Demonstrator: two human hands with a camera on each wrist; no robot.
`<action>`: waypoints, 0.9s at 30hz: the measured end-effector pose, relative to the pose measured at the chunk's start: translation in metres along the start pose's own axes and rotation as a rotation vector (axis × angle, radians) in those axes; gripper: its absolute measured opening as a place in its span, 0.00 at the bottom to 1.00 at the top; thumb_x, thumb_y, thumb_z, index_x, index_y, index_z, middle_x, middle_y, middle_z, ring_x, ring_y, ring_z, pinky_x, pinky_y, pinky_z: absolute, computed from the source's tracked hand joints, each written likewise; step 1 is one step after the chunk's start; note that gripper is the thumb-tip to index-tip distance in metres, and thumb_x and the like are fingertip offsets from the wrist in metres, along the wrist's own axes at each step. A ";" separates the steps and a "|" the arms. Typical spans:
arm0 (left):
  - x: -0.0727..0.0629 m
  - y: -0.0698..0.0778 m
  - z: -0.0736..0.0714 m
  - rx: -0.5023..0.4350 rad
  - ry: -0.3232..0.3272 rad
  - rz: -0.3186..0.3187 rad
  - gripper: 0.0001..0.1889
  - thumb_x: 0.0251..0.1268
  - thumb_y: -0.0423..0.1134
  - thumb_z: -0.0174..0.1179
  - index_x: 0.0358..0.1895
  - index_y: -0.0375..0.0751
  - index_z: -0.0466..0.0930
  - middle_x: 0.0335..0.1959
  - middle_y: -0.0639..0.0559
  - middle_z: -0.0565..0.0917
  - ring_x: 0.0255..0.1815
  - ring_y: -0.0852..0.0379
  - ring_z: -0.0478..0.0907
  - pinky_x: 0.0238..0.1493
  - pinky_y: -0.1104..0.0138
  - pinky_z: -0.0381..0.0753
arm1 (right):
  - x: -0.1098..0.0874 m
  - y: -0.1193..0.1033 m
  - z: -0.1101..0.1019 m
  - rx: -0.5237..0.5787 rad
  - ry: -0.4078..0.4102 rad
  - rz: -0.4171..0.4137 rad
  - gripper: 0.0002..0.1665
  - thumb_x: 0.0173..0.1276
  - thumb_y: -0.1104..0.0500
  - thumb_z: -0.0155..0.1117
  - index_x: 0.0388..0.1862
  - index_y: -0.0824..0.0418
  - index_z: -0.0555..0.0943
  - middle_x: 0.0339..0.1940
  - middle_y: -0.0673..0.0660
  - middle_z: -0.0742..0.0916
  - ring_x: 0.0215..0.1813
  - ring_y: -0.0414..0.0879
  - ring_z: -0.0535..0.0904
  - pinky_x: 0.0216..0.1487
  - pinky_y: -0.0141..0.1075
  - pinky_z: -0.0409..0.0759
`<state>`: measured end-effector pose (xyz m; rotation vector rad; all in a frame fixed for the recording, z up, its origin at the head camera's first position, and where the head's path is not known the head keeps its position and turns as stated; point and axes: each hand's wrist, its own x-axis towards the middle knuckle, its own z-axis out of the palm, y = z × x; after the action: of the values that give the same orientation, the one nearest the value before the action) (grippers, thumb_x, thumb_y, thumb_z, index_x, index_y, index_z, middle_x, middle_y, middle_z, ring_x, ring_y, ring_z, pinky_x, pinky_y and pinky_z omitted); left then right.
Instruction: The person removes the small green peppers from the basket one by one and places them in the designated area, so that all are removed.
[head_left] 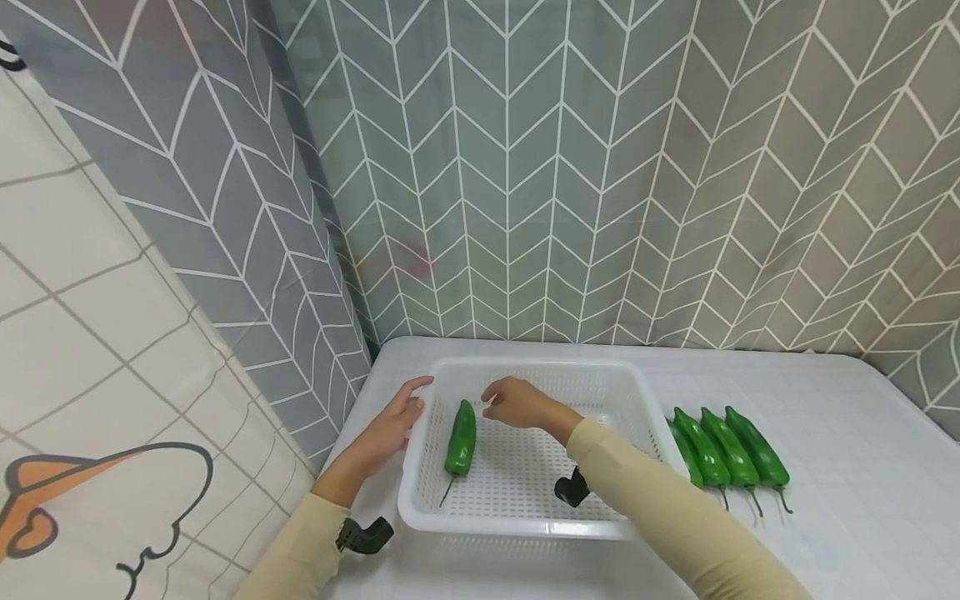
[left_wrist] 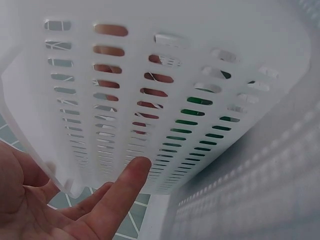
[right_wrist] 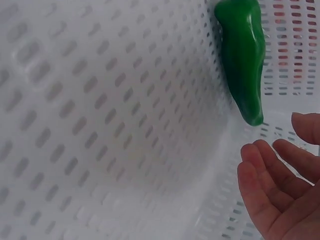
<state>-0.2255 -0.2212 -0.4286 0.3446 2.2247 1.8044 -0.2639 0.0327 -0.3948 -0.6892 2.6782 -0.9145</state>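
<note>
A white perforated plastic basket (head_left: 525, 527) stands on the table with one green pepper (head_left: 462, 437) lying at its left end, stem toward me. My left hand (head_left: 386, 437) is at the basket's left side. In the left wrist view, its fingers (left_wrist: 120, 200) reach nearly straight along the outer wall, with the thumb beside the rim. Over the basket, my right hand (head_left: 521, 402) is just right of the pepper's tip and holds nothing. The right wrist view shows its fingers (right_wrist: 265, 185) loosely bent, apart from the pepper (right_wrist: 243, 55).
Several more green peppers (head_left: 738, 454) lie side by side on the white-covered table (head_left: 862, 467), right of the basket. The basket's right wall partly hides the nearest one. A grey chevron-patterned curtain (head_left: 525, 208) hangs behind, and a white patterned cloth (head_left: 112, 333) at left.
</note>
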 end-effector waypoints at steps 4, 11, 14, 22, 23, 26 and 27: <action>0.001 -0.001 0.000 -0.003 0.000 -0.002 0.25 0.87 0.45 0.35 0.80 0.54 0.50 0.67 0.35 0.68 0.63 0.41 0.76 0.50 0.52 0.84 | 0.004 0.001 0.006 -0.009 -0.011 0.000 0.18 0.70 0.61 0.66 0.56 0.68 0.83 0.49 0.62 0.87 0.51 0.54 0.84 0.51 0.47 0.83; 0.002 -0.002 -0.001 -0.003 0.004 0.005 0.24 0.87 0.46 0.35 0.80 0.55 0.50 0.67 0.35 0.68 0.62 0.42 0.76 0.49 0.51 0.84 | 0.007 -0.003 0.014 0.005 -0.034 0.029 0.19 0.68 0.62 0.67 0.56 0.69 0.82 0.47 0.62 0.88 0.45 0.51 0.86 0.47 0.44 0.85; 0.002 -0.003 -0.001 -0.001 0.003 0.004 0.24 0.87 0.46 0.36 0.80 0.55 0.50 0.68 0.35 0.68 0.62 0.41 0.76 0.49 0.51 0.84 | 0.007 -0.006 0.016 0.017 -0.044 0.039 0.20 0.68 0.63 0.67 0.57 0.70 0.81 0.46 0.62 0.88 0.42 0.50 0.86 0.44 0.42 0.85; 0.003 -0.005 -0.002 -0.002 -0.014 0.007 0.25 0.87 0.47 0.36 0.80 0.55 0.50 0.68 0.35 0.68 0.63 0.41 0.75 0.50 0.51 0.84 | 0.013 -0.004 0.026 0.051 -0.050 0.107 0.24 0.71 0.61 0.67 0.61 0.72 0.78 0.45 0.62 0.87 0.37 0.46 0.85 0.38 0.38 0.86; 0.003 -0.005 -0.003 -0.001 -0.017 0.008 0.25 0.87 0.48 0.36 0.80 0.55 0.50 0.69 0.35 0.67 0.63 0.41 0.76 0.50 0.51 0.84 | 0.013 -0.004 0.027 0.055 -0.052 0.112 0.24 0.71 0.61 0.67 0.62 0.72 0.77 0.44 0.61 0.87 0.36 0.46 0.85 0.37 0.37 0.86; 0.003 -0.006 -0.003 0.003 -0.026 0.009 0.25 0.87 0.48 0.35 0.81 0.55 0.49 0.69 0.35 0.67 0.63 0.41 0.75 0.50 0.52 0.84 | 0.015 -0.006 0.030 0.077 -0.057 0.115 0.25 0.71 0.63 0.66 0.63 0.73 0.76 0.39 0.60 0.86 0.33 0.46 0.84 0.35 0.38 0.86; 0.003 -0.006 -0.003 0.004 -0.029 0.009 0.25 0.87 0.48 0.35 0.81 0.55 0.48 0.70 0.35 0.67 0.64 0.40 0.75 0.50 0.52 0.84 | 0.015 -0.006 0.031 0.079 -0.057 0.115 0.25 0.72 0.63 0.66 0.63 0.73 0.75 0.37 0.59 0.85 0.32 0.46 0.84 0.34 0.37 0.86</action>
<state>-0.2292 -0.2240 -0.4342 0.3804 2.2109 1.7884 -0.2637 0.0049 -0.4156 -0.5297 2.5868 -0.9497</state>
